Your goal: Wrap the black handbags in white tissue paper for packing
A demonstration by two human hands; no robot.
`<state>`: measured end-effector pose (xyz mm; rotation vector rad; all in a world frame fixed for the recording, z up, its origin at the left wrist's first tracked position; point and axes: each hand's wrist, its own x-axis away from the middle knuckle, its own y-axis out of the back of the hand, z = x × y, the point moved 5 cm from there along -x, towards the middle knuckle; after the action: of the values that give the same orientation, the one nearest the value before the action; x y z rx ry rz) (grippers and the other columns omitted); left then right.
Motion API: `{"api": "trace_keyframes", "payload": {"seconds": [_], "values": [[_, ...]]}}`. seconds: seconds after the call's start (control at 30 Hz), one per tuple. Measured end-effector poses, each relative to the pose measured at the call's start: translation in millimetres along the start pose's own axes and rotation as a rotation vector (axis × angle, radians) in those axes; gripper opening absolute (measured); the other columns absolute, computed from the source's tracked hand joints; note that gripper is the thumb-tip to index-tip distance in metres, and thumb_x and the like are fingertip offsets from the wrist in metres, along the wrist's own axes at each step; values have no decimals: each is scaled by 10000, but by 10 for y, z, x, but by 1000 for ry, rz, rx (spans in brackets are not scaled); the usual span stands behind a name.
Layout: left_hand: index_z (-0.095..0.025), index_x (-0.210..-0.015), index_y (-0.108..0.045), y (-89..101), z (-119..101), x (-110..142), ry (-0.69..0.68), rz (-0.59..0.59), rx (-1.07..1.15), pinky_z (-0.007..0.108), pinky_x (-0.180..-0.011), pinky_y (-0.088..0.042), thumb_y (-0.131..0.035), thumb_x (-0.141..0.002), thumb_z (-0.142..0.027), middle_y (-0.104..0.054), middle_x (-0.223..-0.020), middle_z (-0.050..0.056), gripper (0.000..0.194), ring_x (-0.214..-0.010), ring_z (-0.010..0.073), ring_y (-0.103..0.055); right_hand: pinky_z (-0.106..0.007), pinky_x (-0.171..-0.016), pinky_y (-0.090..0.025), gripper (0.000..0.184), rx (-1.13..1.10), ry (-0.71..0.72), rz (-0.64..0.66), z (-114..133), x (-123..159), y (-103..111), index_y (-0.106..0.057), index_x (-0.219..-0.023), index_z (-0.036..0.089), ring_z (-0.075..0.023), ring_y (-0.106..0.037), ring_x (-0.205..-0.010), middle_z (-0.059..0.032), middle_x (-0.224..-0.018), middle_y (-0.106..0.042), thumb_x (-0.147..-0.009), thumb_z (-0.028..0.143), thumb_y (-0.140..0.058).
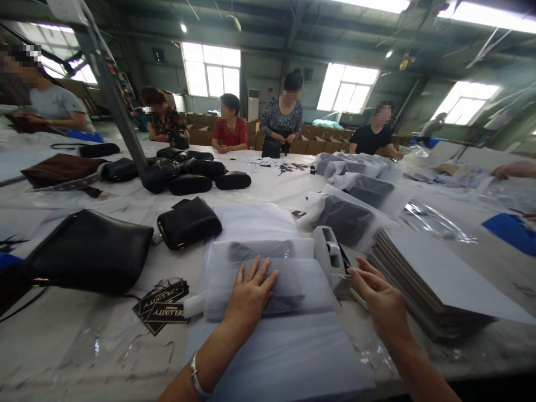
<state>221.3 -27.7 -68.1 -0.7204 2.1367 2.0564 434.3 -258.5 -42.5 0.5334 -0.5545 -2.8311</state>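
Note:
My left hand (253,293) lies flat with fingers spread on a dark bag (287,285) folded in white tissue paper (322,287). The dark shape shows through the thin sheet. Just right of it stands a pale grey tape dispenser (329,251) with a roll inside. At its near end my right hand (379,296) is closed, thumb and forefinger pinched on what looks like the end of the tape; the strip itself is barely visible. More tissue paper (288,357) is spread beneath the wrapped bag.
Black handbags (92,251) and black hang tags (165,310) lie to the left. A stack of grey-white boards (444,279) stands close to my right hand. Tissue-wrapped bags (343,215) line up behind the dispenser. Several people are around the table, and a metal post (115,89) rises at left.

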Motion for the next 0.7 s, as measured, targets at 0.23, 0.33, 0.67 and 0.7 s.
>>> {"api": "trace_keyframes", "payload": {"seconds": [0.23,0.33,0.67,0.7], "values": [[-332,-1378,-516,-4,-2,-6,-3,-4,0,620,-1082,-378,-560,-944,-222,-394,-1541,28,450,-1421,322,-355,-362,-810,-611,430,-415,-432,51,-325,400,-96,-785,-867,202,-268,-708,-922,-88,-970,-758,-590,524,-849],[-334,-1382,-510,-1,0,-5,1,2,0,621,-1091,-364,-563,-944,-227,-383,-1547,20,454,-1430,317,-338,-291,-649,-615,500,-454,-549,83,-520,424,-142,-781,-806,167,-204,-701,-684,-79,-797,-758,-459,506,-904],[-282,-1467,-393,51,31,-24,18,23,94,615,-1092,-371,-583,-921,-190,-365,-1556,54,585,-1432,318,-332,-282,-708,-586,318,229,315,362,143,124,190,-769,-1018,238,-203,-709,-762,-52,-930,-757,-864,478,-628],[-267,-1478,-373,75,47,-30,23,17,122,607,-1094,-375,-582,-921,-188,-352,-1563,69,600,-1425,315,-348,-270,-731,-580,283,246,437,431,312,108,144,-762,-1039,250,-196,-710,-799,-47,-953,-753,-897,436,-602]]}}
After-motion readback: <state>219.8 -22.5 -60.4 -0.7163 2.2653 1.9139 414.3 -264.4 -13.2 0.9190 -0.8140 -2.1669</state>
